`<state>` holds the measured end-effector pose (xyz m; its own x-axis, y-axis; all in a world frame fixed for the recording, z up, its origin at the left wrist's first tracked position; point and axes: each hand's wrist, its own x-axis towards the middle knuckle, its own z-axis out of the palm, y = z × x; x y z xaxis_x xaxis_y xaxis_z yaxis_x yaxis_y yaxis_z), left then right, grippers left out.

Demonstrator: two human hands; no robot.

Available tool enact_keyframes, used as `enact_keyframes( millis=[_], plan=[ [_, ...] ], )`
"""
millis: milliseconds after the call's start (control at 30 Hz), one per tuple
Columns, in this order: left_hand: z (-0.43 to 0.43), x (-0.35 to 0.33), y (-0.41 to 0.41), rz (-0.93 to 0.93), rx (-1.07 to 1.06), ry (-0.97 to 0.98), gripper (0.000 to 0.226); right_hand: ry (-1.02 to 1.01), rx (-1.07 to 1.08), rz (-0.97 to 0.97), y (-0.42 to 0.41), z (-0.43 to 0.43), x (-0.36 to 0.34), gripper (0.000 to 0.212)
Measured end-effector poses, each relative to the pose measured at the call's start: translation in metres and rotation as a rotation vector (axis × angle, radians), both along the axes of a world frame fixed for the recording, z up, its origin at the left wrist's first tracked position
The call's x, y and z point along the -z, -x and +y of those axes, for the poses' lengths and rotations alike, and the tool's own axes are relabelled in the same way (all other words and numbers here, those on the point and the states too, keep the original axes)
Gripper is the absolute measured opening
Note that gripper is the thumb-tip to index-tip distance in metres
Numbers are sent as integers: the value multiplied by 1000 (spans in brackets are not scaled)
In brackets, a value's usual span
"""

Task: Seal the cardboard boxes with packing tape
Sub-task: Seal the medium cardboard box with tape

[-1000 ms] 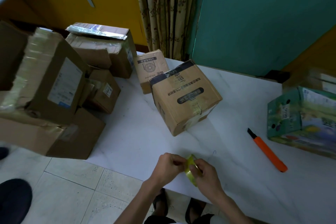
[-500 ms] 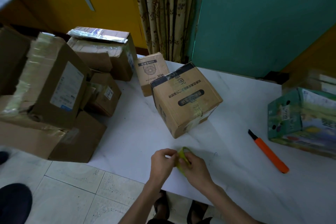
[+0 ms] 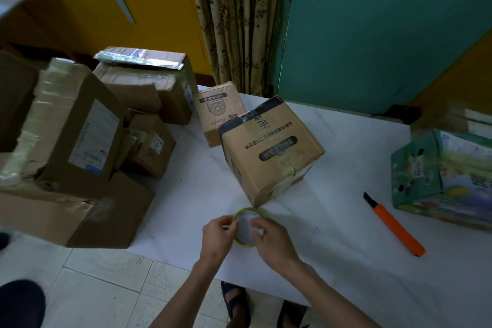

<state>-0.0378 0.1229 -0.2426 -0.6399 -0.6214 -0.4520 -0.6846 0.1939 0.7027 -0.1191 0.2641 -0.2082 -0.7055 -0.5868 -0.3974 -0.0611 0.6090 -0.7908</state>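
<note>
The tape roll (image 3: 245, 209), a thin yellow-green ring with little tape left on it, was low in the frame just left of centre. It was held over the near part of the white bench (image 3: 346, 269), just below the near corner of the brown cardboard box (image 3: 271, 152). It looked light and easy to squash, with a tacky outer face. The sensible hold would be by the ring's side edges, leaving the outer face free for picking up the loose end (which I could not make out). Both grips were closed on it. The left hand (image 3: 217, 231) pinched the left rim, and the right hand (image 3: 271, 238) pinched the right side, its fingertips reaching over the hole. Further out, an orange knife (image 3: 394, 224) lay to the right, with a green printed box (image 3: 439, 176) at the right edge. Stacked boxes (image 3: 72, 141) stood at the left.
</note>
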Motion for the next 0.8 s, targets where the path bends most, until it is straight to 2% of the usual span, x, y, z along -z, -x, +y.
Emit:
enact_keyframes(
  millis=[67, 133, 233, 300, 367, 433, 533, 633, 800],
  plan=[
    [-2, -7, 5, -46, 29, 136, 28, 151, 433, -52, 14, -2, -21, 15],
    [-7, -32, 18, 111, -82, 225, 26, 277, 734, -102, 32, -4, -52, 12],
    [-32, -92, 61, 471, -245, 376, 26, 461, 874, -284, 56, -18, -94, 17],
    [-51, -133, 101, 555, -178, 447, 32, 458, 924, -367, 70, -35, -108, 39],
    [-62, -160, 144, 446, -2, 495, 50, 390, 971, -395, 82, -51, -113, 68],
    [-66, -162, 176, 235, 197, 545, 69, 338, 998, -398, 89, -65, -111, 80],
    [-61, -139, 189, -12, 346, 650, 82, 319, 1033, -418, 94, -75, -101, 61],
    [-55, -123, 187, -17, 309, 762, 84, 344, 1035, -401, 90, -75, -88, 51],
    [-49, -128, 189, -36, 302, 717, 79, 401, 1038, -464, 88, -67, -93, 46]
  ],
)
